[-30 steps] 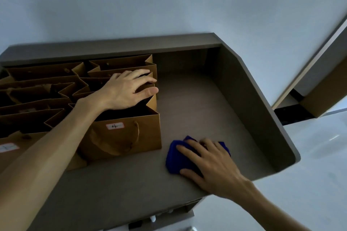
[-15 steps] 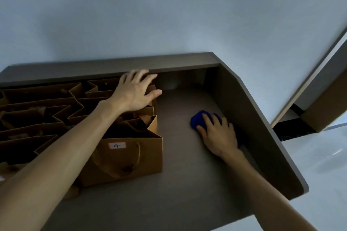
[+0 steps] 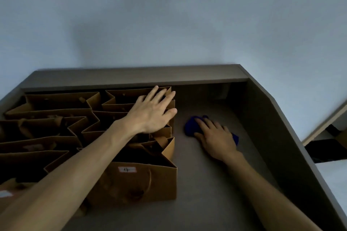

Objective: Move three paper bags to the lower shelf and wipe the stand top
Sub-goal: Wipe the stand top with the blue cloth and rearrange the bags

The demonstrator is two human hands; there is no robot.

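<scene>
Several brown paper bags stand packed together on the left half of the grey stand top (image 3: 216,184). The nearest bag (image 3: 139,184) bears a white label marked 4 and a rope handle. My left hand (image 3: 152,112) lies flat with straight fingers on the rims of the rear bags (image 3: 122,99). A blue cloth (image 3: 191,125) sits on the bare surface right of the bags. My right hand (image 3: 216,137) presses down on it with spread fingers and covers most of it.
A raised back wall (image 3: 131,77) and a slanted right side wall (image 3: 281,137) enclose the stand top. A pale wall rises behind. Beyond the right wall lie a light floor (image 3: 336,180) and a dark gap under a ledge (image 3: 326,148).
My right hand slid the cloth from the front edge toward the back, then left toward the bags. My left hand shifted back onto the rear bags' rims.
</scene>
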